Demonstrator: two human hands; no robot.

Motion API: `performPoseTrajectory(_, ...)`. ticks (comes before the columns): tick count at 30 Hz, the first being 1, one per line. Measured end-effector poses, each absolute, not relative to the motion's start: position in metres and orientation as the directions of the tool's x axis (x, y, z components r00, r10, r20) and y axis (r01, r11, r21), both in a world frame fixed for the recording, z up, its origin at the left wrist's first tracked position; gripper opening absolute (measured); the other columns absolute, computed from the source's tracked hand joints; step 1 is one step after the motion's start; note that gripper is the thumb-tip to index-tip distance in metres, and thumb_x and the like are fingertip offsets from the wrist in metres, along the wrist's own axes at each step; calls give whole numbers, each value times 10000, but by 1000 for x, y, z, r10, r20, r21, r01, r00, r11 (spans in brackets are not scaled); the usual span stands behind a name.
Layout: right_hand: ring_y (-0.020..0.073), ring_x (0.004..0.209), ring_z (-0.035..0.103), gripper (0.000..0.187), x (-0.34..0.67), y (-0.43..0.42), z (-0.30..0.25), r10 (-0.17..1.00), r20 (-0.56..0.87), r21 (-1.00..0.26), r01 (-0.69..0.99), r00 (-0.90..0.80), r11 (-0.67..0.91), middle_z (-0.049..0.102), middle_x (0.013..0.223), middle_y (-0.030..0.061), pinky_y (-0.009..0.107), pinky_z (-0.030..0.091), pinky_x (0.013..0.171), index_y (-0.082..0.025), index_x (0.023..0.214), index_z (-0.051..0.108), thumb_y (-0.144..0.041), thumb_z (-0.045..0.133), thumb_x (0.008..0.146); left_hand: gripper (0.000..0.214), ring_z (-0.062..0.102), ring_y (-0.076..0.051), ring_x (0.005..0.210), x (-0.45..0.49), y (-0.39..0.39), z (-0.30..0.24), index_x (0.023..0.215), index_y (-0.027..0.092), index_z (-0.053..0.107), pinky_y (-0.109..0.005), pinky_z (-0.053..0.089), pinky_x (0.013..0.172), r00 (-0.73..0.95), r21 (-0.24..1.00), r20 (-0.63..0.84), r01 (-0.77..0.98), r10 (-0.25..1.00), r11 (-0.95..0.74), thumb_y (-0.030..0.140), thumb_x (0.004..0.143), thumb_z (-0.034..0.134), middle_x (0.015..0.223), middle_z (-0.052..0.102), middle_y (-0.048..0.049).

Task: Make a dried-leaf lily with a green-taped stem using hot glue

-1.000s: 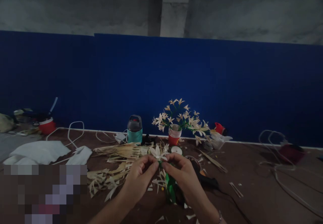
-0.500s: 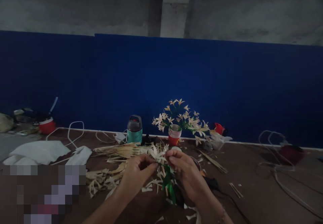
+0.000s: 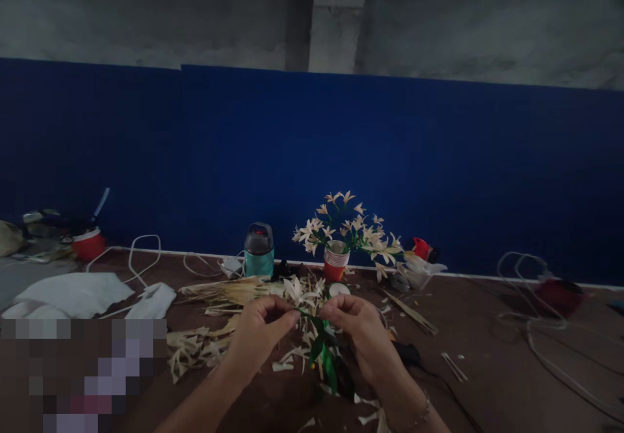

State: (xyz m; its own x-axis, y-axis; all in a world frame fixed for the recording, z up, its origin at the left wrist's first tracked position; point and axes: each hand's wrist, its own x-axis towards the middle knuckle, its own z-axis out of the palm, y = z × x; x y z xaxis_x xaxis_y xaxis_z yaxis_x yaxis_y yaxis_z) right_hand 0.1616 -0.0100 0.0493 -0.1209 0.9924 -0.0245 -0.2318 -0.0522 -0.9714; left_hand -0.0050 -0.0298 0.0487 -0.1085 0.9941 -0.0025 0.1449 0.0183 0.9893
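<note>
My left hand (image 3: 258,335) and my right hand (image 3: 358,332) are both closed in a pinch on a small handmade flower (image 3: 298,291) with pale petals. Its green wrapped stem (image 3: 325,355) hangs down between the two hands, with green leaf strips at the lower end. The left fingertips meet the stem just below the petals; the right fingertips pinch it a little to the right. Below the hands lie dried pale leaf strips (image 3: 214,342) on the brown table (image 3: 487,368).
A red paper cup (image 3: 336,262) holding several finished flowers stands behind the hands, a teal jar (image 3: 259,251) to its left. White cloths (image 3: 78,293), white cables (image 3: 146,257), a black glue gun (image 3: 407,355) and a red tub (image 3: 88,243) lie around.
The flower has tipped from upright toward the left, and its stem now slants between my hands. Both hands rose slightly and moved a little apart.
</note>
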Motion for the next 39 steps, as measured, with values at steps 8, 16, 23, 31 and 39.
performPoseTrajectory(8, 131, 612, 490, 327, 160, -9, 52, 980, 94, -987, -145, -177, 69, 580, 607, 10, 242, 374, 630, -146, 614, 614, -462, 659, 685, 151, 514, -124, 552, -4, -31, 51, 599, 157, 593, -232, 377, 570, -117, 995, -32, 95, 993, 43, 301, 612, 637, 539, 584, 19)
performPoseTrajectory(16, 77, 375, 287, 488, 159, -6, 40, 974, 147, -985, -120, -170, 128, 316, 354, -74, 226, 256, 440, -207, 453, 333, -502, 468, 818, 178, 473, -105, 509, -4, -29, 46, 595, 156, 579, -217, 337, 523, -86, 995, -37, 92, 996, 45, 321, 628, 635, 524, 560, 29)
performPoseTrajectory(23, 143, 640, 546, 141, 170, -1, 41, 908, 317, -898, 219, -274, 380, 584, 660, 12, 266, 441, 625, -174, 729, 569, -278, 496, 790, 165, 510, -122, 531, -7, -27, 41, 609, 150, 595, -225, 363, 536, -68, 989, -24, 141, 997, 34, 309, 624, 634, 545, 596, 12)
performPoseTrajectory(31, 291, 1293, 190, 648, 172, -25, 58, 659, 568, -314, 611, -493, 727, 261, 1412, 30, 531, 329, 959, -336, 1249, 406, 10, 420, 703, 159, 399, -82, 388, -7, -25, 39, 549, 162, 547, -205, 289, 408, 27, 985, -84, 156, 996, 79, 288, 597, 631, 422, 499, 49)
performPoseTrajectory(39, 316, 1286, 192, 371, 163, -30, 60, 618, 513, -172, 634, -596, 754, 294, 1408, 23, 539, 276, 967, -249, 907, 608, -10, 481, 653, 108, 421, -96, 447, -5, -31, 38, 551, 166, 538, -204, 283, 438, 134, 937, 4, 346, 991, -51, 233, 623, 583, 463, 491, 52)
